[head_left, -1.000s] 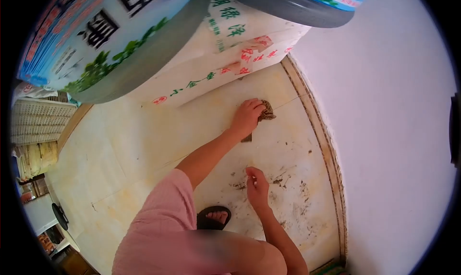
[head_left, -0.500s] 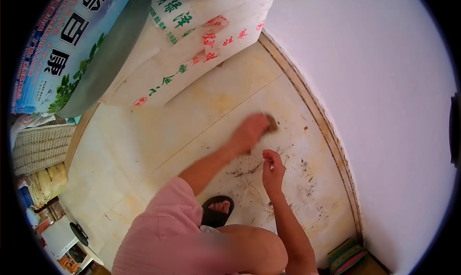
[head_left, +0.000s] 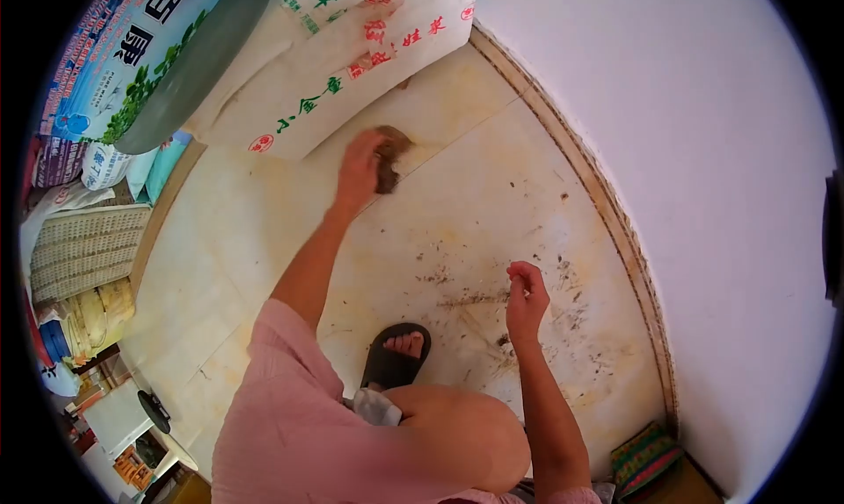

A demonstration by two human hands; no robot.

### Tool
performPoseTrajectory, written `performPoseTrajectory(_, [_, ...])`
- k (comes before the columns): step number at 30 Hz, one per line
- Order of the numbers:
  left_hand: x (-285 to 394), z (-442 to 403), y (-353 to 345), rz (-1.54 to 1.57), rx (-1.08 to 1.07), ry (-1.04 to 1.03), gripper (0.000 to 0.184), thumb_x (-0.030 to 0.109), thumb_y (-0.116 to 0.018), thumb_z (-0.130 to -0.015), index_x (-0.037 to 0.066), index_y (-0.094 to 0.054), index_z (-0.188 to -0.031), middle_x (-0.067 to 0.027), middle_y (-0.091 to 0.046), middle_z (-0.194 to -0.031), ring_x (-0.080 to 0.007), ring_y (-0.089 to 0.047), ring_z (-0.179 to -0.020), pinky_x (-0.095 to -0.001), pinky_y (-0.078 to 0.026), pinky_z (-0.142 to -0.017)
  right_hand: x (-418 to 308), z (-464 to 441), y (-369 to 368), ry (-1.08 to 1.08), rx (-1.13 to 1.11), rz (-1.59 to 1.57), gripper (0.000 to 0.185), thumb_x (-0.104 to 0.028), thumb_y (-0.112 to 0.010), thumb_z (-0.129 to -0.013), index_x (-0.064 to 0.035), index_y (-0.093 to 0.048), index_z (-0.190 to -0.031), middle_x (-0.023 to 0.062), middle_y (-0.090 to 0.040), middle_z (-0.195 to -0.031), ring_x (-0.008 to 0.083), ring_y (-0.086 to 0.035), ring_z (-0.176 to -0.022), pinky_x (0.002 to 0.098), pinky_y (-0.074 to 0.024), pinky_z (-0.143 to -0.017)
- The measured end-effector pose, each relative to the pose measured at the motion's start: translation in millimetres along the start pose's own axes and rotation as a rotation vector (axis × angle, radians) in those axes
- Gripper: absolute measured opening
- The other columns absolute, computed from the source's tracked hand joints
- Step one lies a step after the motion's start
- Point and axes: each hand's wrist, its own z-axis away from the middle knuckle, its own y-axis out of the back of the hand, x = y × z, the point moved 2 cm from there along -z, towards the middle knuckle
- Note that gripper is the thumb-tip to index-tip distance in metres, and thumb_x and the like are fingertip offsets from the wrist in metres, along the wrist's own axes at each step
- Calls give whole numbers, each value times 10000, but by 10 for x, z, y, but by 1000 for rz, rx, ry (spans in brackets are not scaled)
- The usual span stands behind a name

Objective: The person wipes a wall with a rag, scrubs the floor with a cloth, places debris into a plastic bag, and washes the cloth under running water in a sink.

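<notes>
My left hand (head_left: 358, 171) reaches over the tiled floor near a white carton (head_left: 369, 73). Its fingers are closed on a brown rag-like piece (head_left: 387, 171), smeared by motion, so its exact kind is unclear. Dark crumbs of dirt (head_left: 475, 300) lie scattered over the pale tiles, thickest around my right hand (head_left: 527, 303). That hand hovers low above them with fingers curled toward the thumb. Whether anything is inside the curl is hidden. Below, between the two arms, my foot rests in a black sandal (head_left: 397, 354).
A white wall (head_left: 703, 196) with a brown baseboard (head_left: 607, 205) curves along the right. Upper left stands a large blue printed package (head_left: 132, 55). A woven basket (head_left: 88, 249) and several bags line the left side. A striped cloth item (head_left: 646, 460) sits lower right.
My left hand has swept up and left with the brown piece, away from the dirt toward the carton. My right hand has shifted slightly right. The view has tilted a little.
</notes>
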Motion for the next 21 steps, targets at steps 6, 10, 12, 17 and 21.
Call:
performPoseTrajectory(6, [699,887,-822,344,-321,217,243,105,-455,-917,8,-577,-1104,-171,-568,-1150,-338,-510,-1093,-411,-388,-972,-7,57,-72,41,-42,-18,176,34,-493,-882,-28,-606,-1001,51,-631,-924,122,-575,-802,241,-457,-704])
performPoseTrajectory(10, [2015,1526,-1176,876,-623,473,234,119,-447,-921,-4,-574,-1075,-156,-582,-1069,-326,-530,-1037,-399,-410,-920,72,59,108,107,-28,46,182,34,-507,-868,-30,-613,-1001,95,-640,-931,190,-610,-799,283,-483,-697])
performPoseTrajectory(12, [2351,1598,-1255,1189,-655,680,234,75,-448,-907,2,-562,-1098,-157,-564,-1089,-320,-526,-1050,-386,-416,-920,-61,40,311,144,-38,74,179,33,-509,-866,-29,-611,-1000,108,-637,-931,218,-616,-818,300,-488,-718])
performPoseTrajectory(17, [2543,1147,-717,572,-555,53,254,52,-438,-934,56,-513,-1177,-132,-522,-1133,-266,-550,-987,-353,-454,-875,-58,10,866,262,-65,80,180,38,-508,-864,-37,-604,-996,112,-638,-955,231,-621,-870,316,-490,-768])
performPoseTrajectory(21, [2262,630,-501,269,-651,499,280,52,-447,-903,93,-528,-1167,-189,-497,-1151,-350,-507,-1073,-395,-415,-939,174,157,1232,353,-153,155,209,62,-511,-858,-24,-600,-1027,94,-632,-936,174,-603,-835,275,-474,-710])
